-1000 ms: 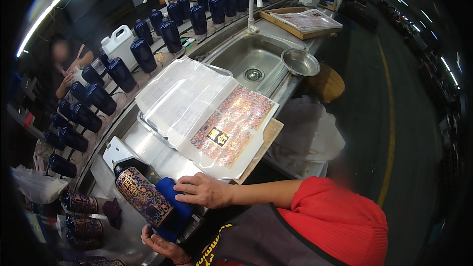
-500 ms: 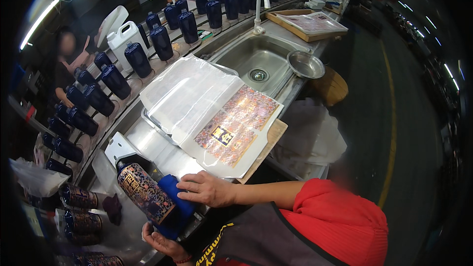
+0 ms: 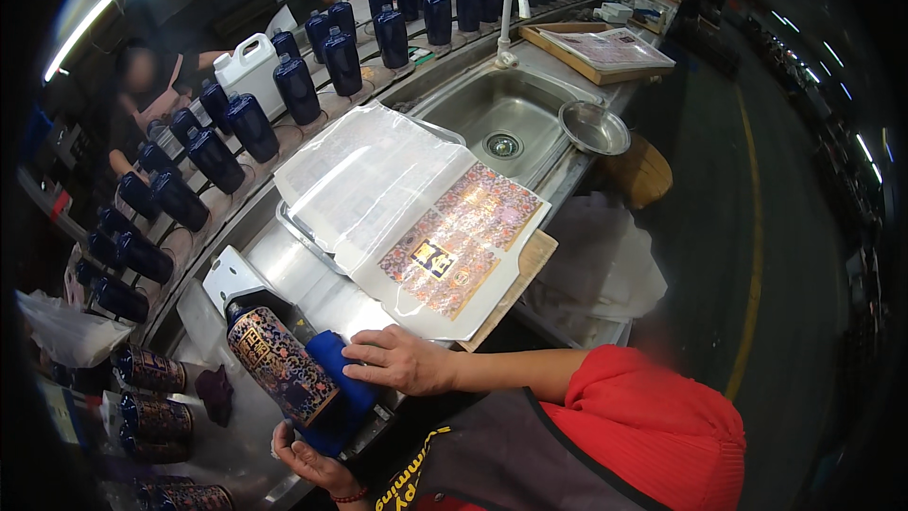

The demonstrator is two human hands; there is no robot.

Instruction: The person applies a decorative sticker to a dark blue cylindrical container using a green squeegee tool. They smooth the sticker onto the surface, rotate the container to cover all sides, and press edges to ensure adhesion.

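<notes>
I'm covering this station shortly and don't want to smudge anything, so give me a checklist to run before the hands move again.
1. Dark blue bottle with a floral pattern tilted back, neck toward the white panel: ok.
2. Right hand off the pattern: ok, it lies on the bright blue cloth beside the bottle.
3. Left hand touching the bottle: cannot tell; it is close to the base.
4. Pattern unwrinkled on the underside: cannot tell, that side is hidden.
5. Floral printed sheet in sight: ok, neither hand covers it.
6. Right hand free of the cloth: not ok, fingers rest on it.
</notes>
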